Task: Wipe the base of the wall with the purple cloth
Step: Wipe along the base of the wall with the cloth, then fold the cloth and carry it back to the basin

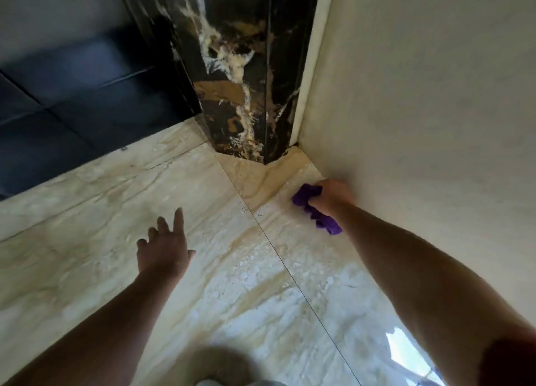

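My right hand (333, 195) grips a bunched purple cloth (316, 211) and presses it down where the cream wall (420, 110) meets the marble floor (203, 269). Part of the cloth trails out below my wrist, along the foot of the wall. My left hand (164, 246) hovers over the floor to the left, fingers spread, holding nothing.
A black marble column with white and gold veins (240, 81) stands in the corner just beyond the cloth. A dark padded seat or panel (72, 95) fills the upper left. A tile joint runs diagonally across the glossy floor between my arms.
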Demonstrator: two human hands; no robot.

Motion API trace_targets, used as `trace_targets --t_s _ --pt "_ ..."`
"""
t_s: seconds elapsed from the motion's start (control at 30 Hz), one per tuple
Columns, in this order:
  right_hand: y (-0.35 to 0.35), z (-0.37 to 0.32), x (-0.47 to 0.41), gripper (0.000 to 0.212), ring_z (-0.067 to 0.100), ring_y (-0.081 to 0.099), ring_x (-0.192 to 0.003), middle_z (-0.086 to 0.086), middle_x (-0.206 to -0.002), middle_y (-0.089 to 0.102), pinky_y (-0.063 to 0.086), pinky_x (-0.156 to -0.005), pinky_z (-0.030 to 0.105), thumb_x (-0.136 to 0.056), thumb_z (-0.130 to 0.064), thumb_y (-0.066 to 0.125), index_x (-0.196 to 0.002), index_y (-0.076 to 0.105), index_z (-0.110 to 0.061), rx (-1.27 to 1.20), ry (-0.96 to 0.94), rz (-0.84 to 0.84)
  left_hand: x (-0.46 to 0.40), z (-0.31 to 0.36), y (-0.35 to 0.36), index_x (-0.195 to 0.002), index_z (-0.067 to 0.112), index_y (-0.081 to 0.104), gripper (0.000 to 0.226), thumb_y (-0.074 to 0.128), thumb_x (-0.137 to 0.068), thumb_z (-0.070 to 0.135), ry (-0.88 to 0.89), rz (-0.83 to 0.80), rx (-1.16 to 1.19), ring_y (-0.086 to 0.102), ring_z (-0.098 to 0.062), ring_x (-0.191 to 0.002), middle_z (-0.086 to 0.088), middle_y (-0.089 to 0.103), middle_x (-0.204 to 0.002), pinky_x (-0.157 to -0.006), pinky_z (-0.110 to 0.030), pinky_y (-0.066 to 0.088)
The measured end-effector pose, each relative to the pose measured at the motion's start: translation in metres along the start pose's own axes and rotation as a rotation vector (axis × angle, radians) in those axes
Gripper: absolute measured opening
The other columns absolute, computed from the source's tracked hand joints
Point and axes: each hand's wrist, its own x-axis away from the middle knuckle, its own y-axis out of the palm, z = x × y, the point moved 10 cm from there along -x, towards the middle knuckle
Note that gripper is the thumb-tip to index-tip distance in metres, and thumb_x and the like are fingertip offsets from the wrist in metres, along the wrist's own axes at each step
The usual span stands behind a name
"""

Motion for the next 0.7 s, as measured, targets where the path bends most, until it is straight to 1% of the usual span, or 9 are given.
trace_targets --t_s 0.03,0.1,0.2,0.3,0.37,0.43,0.57,0.63,0.7 --pt "-0.020 0.013 0.015 0.014 0.004 0.061 -0.038 -0.006 -0.058 0.067 0.043 -0.038 0.014 -0.087 -0.013 0.065 -0.099 0.069 -0.021 -0.102 0.029 0.031 0.002 0.015 -0.027 -0.155 0.015 0.024 0.081 0.061 -0.093 0.050 0.029 0.027 -0.001 0.056 -0.032 -0.121 -0.016 0.051 -0.140 -0.089 -0.042 0.051" --pt "-0.040 0.027 0.037 0.025 -0.003 0.059 -0.044 -0.018 -0.059 0.064 0.040 -0.045 0.013 -0.082 -0.025 0.071 -0.106 0.072 -0.027 -0.286 0.042 0.086 0.002 0.040 -0.061 -0.127 0.012 0.057 0.043 0.057 -0.098 0.043 0.047 0.009 0.049 0.063 -0.029 -0.107 -0.010 0.065 -0.119 -0.077 -0.035 0.050" --pt "-0.088 0.026 0.070 0.034 0.004 0.069 -0.063 -0.016 -0.069 0.071 0.057 -0.067 0.023 -0.071 -0.036 0.073 -0.105 0.072 -0.037 -0.447 -0.049 0.126 0.012 0.100 -0.117 -0.106 0.010 0.068 0.022 0.057 -0.100 0.028 0.052 -0.003 0.341 0.067 -0.033 -0.103 -0.013 0.071 -0.113 -0.074 -0.032 0.048" --pt "-0.132 0.014 0.109 0.046 0.013 0.072 -0.085 -0.013 -0.087 0.075 0.058 -0.084 0.031 -0.063 -0.043 0.069 -0.109 0.070 -0.040 -0.457 -0.154 0.172 0.039 0.157 -0.149 -0.121 0.013 0.068 0.028 0.063 -0.095 0.023 0.046 -0.126 0.887 0.068 -0.033 -0.108 -0.012 0.070 -0.121 -0.091 -0.040 0.057" --pt "-0.164 0.006 0.148 0.054 0.015 0.069 -0.090 -0.013 -0.097 0.073 0.056 -0.084 0.030 -0.062 -0.044 0.069 -0.116 0.064 -0.042 -0.417 -0.197 0.187 0.084 0.194 -0.167 -0.120 0.009 0.066 0.040 0.063 -0.096 0.041 0.021 -0.313 1.324 0.073 -0.034 -0.097 -0.015 0.073 -0.110 -0.086 -0.050 0.060" --pt "-0.194 0.002 0.194 0.059 0.017 0.068 -0.091 -0.013 -0.101 0.073 0.056 -0.081 0.031 -0.061 -0.046 0.069 -0.118 0.056 -0.044 -0.346 -0.222 0.175 0.139 0.210 -0.194 -0.114 0.008 0.068 0.057 0.052 -0.095 0.060 -0.060 -0.417 1.572 0.075 -0.036 -0.087 -0.018 0.075 -0.099 -0.075 -0.054 0.062" --pt "-0.261 0.008 0.293 0.060 0.020 0.065 -0.093 -0.011 -0.103 0.072 0.054 -0.079 0.032 -0.064 -0.042 0.071 -0.122 0.053 -0.044 -0.216 -0.239 0.118 0.252 0.232 -0.249 -0.114 0.015 0.072 0.074 0.048 -0.084 0.079 -0.017 -0.709 1.732 0.074 -0.031 -0.097 -0.014 0.077 -0.105 -0.086 -0.052 0.060" --pt "-0.280 0.013 0.327 0.061 0.018 0.065 -0.095 -0.013 -0.102 0.071 0.054 -0.078 0.031 -0.066 -0.037 0.071 -0.123 0.054 -0.046 -0.239 -0.221 0.083 0.288 0.232 -0.272 -0.108 0.009 0.073 0.058 0.058 -0.091 0.062 0.087 -0.740 1.700 0.075 -0.026 -0.087 -0.016 0.077 -0.102 -0.085 -0.046 0.060" --pt "-0.308 0.020 0.366 0.063 0.016 0.066 -0.096 -0.015 -0.105 0.072 0.056 -0.080 0.032 -0.067 -0.033 0.071 -0.126 0.054 -0.048 -0.256 -0.214 0.072 0.322 0.229 -0.303 -0.095 0.007 0.073 0.032 0.065 -0.096 0.038 0.124 -0.690 1.699 0.074 -0.023 -0.072 -0.016 0.076 -0.091 -0.073 -0.042 0.062"
